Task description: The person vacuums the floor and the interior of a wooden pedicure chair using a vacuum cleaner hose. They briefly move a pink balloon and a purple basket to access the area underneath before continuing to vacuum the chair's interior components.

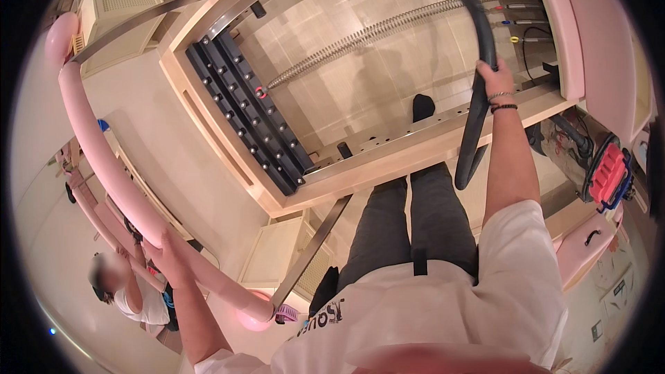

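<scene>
My left hand (167, 259) is wrapped around a pink padded foot bar (111, 176) of a Pilates reformer. Its thumb lies along the upper side of the padding. My right hand (497, 80) grips a black vacuum hose (479, 26) above the reformer's near rail. Below that hand the hose hangs across the wooden frame (363, 187) and bends near my thigh. Inside the frame, one long coil spring (363, 36) stretches from under the pink carriage (566, 31) to a black spring bar (247, 114) with several pegs. A red ring holds its end there.
A vacuum cleaner (576, 150) with a red and blue top stands at right. Several springs with coloured rings (514, 39) hang under the carriage edge. Metal arms (311, 254) support the foot bar. Cream cabinets (122, 15) stand at left, beside a mirror (57, 249) reflecting a person.
</scene>
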`<state>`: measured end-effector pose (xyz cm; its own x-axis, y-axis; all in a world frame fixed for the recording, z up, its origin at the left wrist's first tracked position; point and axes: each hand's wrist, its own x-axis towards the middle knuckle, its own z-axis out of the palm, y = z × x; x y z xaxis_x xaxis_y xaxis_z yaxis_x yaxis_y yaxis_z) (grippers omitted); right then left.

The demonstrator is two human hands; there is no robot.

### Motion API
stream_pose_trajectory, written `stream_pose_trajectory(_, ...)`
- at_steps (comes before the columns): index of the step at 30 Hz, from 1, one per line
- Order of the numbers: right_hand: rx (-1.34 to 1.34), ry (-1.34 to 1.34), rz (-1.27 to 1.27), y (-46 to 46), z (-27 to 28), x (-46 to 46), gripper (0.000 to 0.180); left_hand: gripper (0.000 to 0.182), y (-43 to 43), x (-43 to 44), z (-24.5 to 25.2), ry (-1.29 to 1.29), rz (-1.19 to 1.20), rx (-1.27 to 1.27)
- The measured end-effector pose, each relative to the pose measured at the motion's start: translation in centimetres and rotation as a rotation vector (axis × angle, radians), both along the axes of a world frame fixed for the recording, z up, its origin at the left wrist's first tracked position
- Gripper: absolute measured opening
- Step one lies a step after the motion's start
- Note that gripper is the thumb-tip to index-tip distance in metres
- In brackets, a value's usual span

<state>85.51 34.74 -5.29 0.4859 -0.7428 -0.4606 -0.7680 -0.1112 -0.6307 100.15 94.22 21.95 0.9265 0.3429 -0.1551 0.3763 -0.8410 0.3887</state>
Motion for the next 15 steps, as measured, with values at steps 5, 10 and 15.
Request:
stream_pose_trajectory(5, -0.113, -0.039, 0.023, 1.6, -0.2, 0.0, 0.051, 0.045, 0.3, 0.2, -0.1, 0.001, -0.021, -0.008)
stream_pose_trajectory(10, 0.071, 0.0, 0.295, 5.9, 3.1, -2.7, 0.057, 0.049, -0.7, 0.1, -0.1, -0.022, -0.014, 0.047)
stream_pose_trajectory(15, -0.087, 0.1, 0.214, -2.2, 4.9, -2.4, 0.058, 0.054, -1.8, 0.0, 0.1, 0.008, 0.049, 0.181)
